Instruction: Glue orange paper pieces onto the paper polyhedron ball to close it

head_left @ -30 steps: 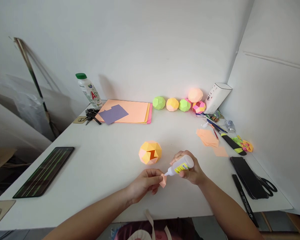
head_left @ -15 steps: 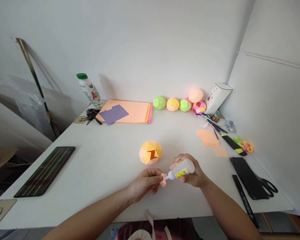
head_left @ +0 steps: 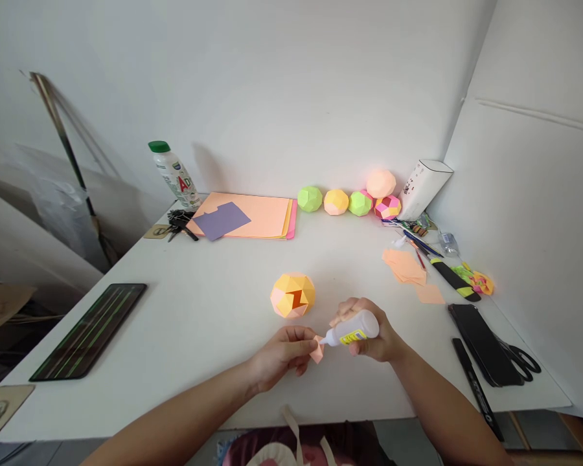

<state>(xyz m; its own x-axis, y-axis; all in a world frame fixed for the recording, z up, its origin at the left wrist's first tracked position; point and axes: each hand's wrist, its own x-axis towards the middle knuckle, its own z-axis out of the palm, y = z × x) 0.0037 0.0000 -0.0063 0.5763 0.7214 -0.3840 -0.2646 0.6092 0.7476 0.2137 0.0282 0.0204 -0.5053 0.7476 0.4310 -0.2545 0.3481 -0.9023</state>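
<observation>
The fingertips of the left hand cover part of the peach paper piece, and some of the right hand is lost behind the glue bottle. I can't make out its label print, too small from here. The blades of the scissors disappear beneath the black phone. A pink sheet lies mostly hidden under the peach sheet. Both forearms run out of my sight at the bottom.
</observation>
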